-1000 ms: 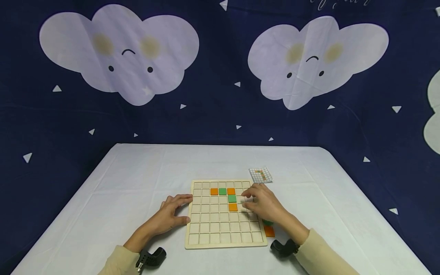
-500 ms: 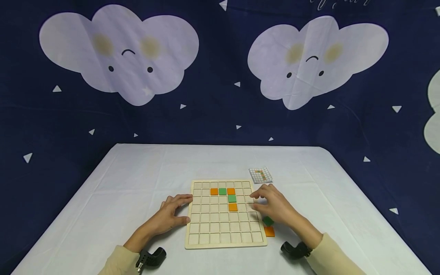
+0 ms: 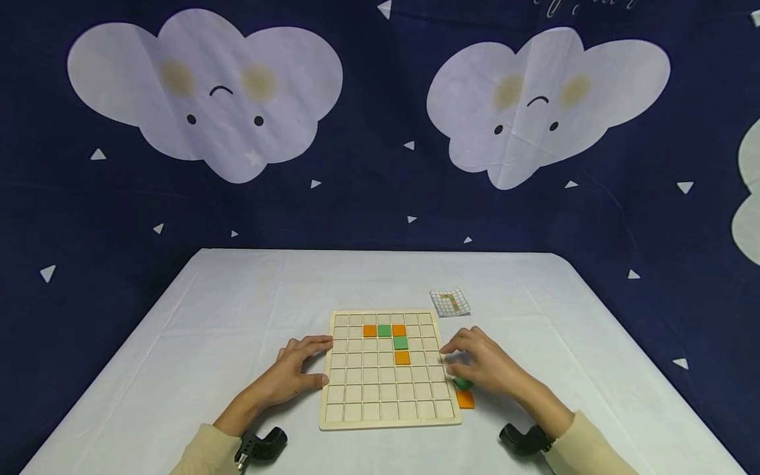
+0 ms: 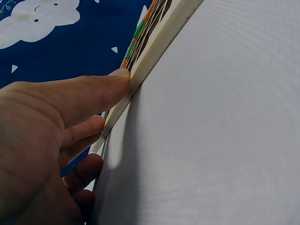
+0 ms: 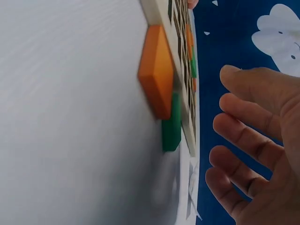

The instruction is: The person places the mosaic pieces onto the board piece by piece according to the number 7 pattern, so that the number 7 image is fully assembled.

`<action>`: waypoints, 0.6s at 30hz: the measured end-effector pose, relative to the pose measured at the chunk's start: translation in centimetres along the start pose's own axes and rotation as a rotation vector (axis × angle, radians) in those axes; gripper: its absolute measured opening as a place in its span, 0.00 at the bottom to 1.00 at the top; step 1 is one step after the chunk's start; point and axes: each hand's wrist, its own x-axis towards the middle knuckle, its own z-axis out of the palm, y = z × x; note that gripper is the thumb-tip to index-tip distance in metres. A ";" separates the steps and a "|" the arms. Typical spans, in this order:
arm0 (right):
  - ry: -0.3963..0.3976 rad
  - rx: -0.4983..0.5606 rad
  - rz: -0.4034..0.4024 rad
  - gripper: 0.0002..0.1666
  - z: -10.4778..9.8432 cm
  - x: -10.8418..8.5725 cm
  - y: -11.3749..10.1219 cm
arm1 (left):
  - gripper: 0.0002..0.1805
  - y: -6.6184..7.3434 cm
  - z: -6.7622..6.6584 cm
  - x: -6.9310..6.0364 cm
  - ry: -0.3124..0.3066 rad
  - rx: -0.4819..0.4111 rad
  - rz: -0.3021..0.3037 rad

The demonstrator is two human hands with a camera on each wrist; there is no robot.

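Observation:
A square wooden grid board (image 3: 354, 394) lies on the table, with several orange and green square tiles forming a bent line in its upper cells. The lowest of these is an orange tile (image 3: 402, 357). My left hand (image 3: 291, 371) rests against the board's left edge, thumb and fingertips touching its rim. Off the right edge hovers my right hand (image 3: 487, 365), fingers loosely apart with nothing between them. Under it is a loose green tile (image 3: 463, 383), partly hidden in the head view. Beside that sits a loose orange tile (image 5: 156, 70), against the board's side.
A small pattern card (image 3: 450, 303) printed with a coloured grid lies beyond the board's upper right corner. White cloth (image 3: 249, 297) covers the table. Behind hangs a dark blue curtain (image 3: 380, 198) with cloud prints.
My right hand has drawn back from above the board to the right and nearer, over the loose green tile. The left hand and the tiles on the board have not moved.

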 end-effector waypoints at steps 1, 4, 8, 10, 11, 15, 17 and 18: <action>-0.002 0.001 -0.011 0.14 0.0 -0.1 0.1 | 0.35 0.0 0.0 0.0 0.001 0.002 0.000; -0.020 0.003 -0.037 0.14 0.0 -0.3 0.5 | 0.35 -0.1 0.0 0.0 0.003 0.007 0.002; -0.054 0.019 -0.049 0.14 -0.2 -0.7 1.0 | 0.34 -0.1 0.0 0.1 0.004 0.009 0.001; -0.063 0.025 -0.056 0.15 -0.3 -0.8 1.3 | 0.34 -0.1 0.0 0.1 0.004 0.010 0.000; -0.064 0.025 -0.062 0.15 -0.4 -0.9 1.5 | 0.34 -0.1 0.0 0.0 0.003 0.008 0.000; -0.072 0.027 -0.091 0.15 -0.5 -1.2 1.9 | 0.35 -0.1 0.0 0.0 -0.001 0.003 0.001; -0.080 0.031 -0.097 0.15 -0.5 -1.4 2.0 | 0.35 0.0 0.0 0.0 -0.002 0.003 0.001; -0.086 0.034 -0.099 0.15 -0.6 -1.5 2.1 | 0.35 0.0 0.0 0.0 -0.003 0.003 0.002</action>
